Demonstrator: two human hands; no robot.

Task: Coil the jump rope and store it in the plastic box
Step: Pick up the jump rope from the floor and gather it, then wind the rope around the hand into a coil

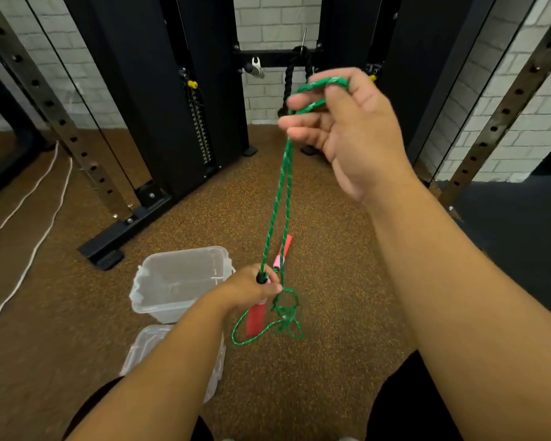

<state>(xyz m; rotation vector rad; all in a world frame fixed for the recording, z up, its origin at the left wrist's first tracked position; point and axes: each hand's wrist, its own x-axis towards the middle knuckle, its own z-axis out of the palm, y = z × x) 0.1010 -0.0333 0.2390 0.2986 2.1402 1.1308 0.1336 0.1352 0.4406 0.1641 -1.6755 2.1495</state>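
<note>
**Jump rope held in both hands above the floor, box open at lower left**

Head view, looking down at a brown speckled floor [331, 281] in a gym space.

Right hand [347, 128]: raised high, palm toward the camera. The green jump rope [279, 198] loops over its fingers [303, 101]; one pass lies across the top near the index finger, a second pass crosses lower between the fingers. The fingers are curled round the rope loosely, not clenched into a fist.

Left hand [252, 289]: low, near the floor, closed round the red handle [256, 318] of the rope. The black collar at the handle's top shows just above the fist; the red body sticks out below it.

Rope path: two strands run down, nearly taut and close together, from the right hand toward the left hand. Below and just right of the left hand the remaining rope lies in a loose green tangle on the floor, with one loop swinging out to the left under the red handle. The second handle [283, 253], pink and red, lies on the floor just beyond the left hand, partly hidden by the strands.

Plastic box [178, 281]: clear, open, upright on the floor, just left of the left hand. No rope is inside it. Its clear lid [147, 348] lies flat on the floor nearer the camera, partly hidden by the left forearm.

Background: black weight-machine columns [172, 90], perforated steel uprights [54, 109], a white brick wall, and a white cord [29, 243] trailing along the floor at far left.
</note>
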